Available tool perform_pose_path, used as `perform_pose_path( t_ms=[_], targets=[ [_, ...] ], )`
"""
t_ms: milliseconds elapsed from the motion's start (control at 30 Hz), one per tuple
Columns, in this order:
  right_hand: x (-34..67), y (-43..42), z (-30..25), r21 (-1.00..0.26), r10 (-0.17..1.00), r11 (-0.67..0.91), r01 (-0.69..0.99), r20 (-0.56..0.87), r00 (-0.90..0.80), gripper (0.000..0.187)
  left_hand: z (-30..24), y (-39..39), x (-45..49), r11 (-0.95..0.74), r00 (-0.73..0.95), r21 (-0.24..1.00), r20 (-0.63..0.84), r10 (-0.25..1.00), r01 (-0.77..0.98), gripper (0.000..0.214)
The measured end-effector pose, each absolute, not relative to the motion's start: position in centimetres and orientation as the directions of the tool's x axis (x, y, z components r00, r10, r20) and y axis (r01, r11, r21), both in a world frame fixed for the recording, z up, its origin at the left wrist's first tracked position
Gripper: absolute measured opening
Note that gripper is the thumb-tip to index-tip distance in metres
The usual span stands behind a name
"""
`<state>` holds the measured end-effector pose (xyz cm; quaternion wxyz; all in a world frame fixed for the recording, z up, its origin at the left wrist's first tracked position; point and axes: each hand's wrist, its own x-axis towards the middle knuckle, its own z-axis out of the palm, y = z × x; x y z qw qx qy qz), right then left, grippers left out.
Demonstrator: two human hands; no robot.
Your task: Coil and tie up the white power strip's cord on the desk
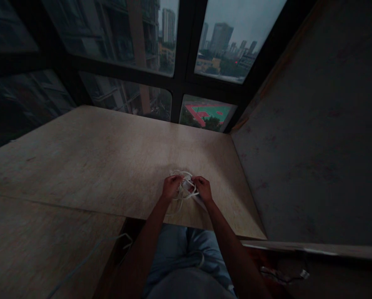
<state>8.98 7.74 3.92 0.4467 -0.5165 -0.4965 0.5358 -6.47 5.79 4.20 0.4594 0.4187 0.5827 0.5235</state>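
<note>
Both hands, the left hand (171, 187) and right hand (202, 188), are closing around a tangled white cord (186, 187) lying on the tabletop (111, 166).

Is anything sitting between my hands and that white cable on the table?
Nothing visible. The left hand and right hand both grip the white cable, which is bunched on the wooden table.

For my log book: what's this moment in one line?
left hand: holds cord | right hand: holds cord | cord: white, tangled, low over table
</note>
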Motion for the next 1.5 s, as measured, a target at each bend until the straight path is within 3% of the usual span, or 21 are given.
perform_pose_path(
  t_ms=[267, 767, 1000, 1267, 1500],
  targets=[
    [8.8, 8.1, 3.7, -0.981, 0.978, -0.192, -0.021, -0.190, -0.086, 0.030, 3.8, 5.9, -6.3, 0.143, -0.223, 0.985, -0.160, 0.962, -0.092, 0.043],
    [9.5, 8.6, 4.0, -0.955, 0.943, -0.290, -0.059, -0.275, -0.186, 0.032, 3.6, 4.8, -6.6, 0.128, -0.135, 0.989, -0.137, 0.981, -0.070, 0.044],
    [9.7, 7.5, 3.7, -0.980, 0.967, -0.193, -0.047, -0.182, -0.176, 0.038, 4.1, 6.2, -6.5, 0.205, 0.042, 0.975, -0.209, 0.977, 0.082, 0.030],
    [9.6, 7.3, 3.7, -0.985, 0.977, -0.166, -0.050, -0.157, -0.142, 0.037, 5.1, 6.8, -5.0, 0.170, -0.102, 0.910, -0.141, 0.985, 0.379, 0.027],
    [9.2, 7.6, 3.3, -0.986, 0.987, -0.156, -0.063, -0.154, -0.043, 0.036, 5.3, 6.2, -5.1, 0.028, -0.074, 0.850, 0.013, 0.997, 0.526, 0.027]
  ],
)
